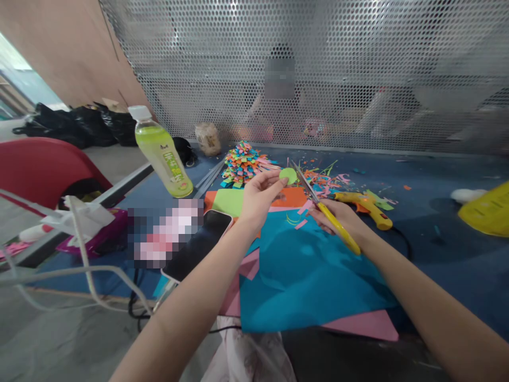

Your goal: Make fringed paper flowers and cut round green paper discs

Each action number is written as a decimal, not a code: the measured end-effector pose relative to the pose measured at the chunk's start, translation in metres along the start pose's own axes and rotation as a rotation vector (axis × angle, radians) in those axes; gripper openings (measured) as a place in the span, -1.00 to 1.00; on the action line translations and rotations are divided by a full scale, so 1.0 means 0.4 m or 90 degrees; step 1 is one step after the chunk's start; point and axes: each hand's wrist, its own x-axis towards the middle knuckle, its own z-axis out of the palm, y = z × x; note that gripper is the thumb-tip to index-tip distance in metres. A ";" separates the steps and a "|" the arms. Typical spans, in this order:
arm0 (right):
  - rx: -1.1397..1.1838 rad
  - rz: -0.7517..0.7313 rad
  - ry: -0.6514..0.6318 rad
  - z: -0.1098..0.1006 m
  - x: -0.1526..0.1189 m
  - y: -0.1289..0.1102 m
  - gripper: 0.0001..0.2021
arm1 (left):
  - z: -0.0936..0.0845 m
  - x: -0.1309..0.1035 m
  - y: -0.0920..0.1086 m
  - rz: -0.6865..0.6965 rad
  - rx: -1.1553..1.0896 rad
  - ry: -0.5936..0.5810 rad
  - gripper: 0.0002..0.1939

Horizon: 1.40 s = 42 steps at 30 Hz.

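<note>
My left hand [262,193] pinches a small round green paper piece [288,176] between thumb and fingers. In my right hand [338,220] are yellow-handled scissors [332,217], their blades angled up beside the green piece's right edge. Below my hands lies a large blue sheet [314,276], over pink sheets [369,324]. Orange [296,197] and light green sheets [230,203] lie behind it. A cone of colourful paper bits [244,164] stands behind my left hand, with cut scraps [322,180] to its right.
A yellow glue gun [368,206] lies right of my right hand. A drink bottle [163,154], a dark phone [199,244] and a purple tray [95,239] are at left. White cables [85,265] cross the lower left. A perforated metal panel [318,63] borders the table's back.
</note>
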 end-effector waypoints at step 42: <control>-0.032 -0.004 -0.009 0.002 -0.004 -0.011 -0.59 | 0.004 -0.005 -0.010 -0.003 -0.010 -0.022 -0.73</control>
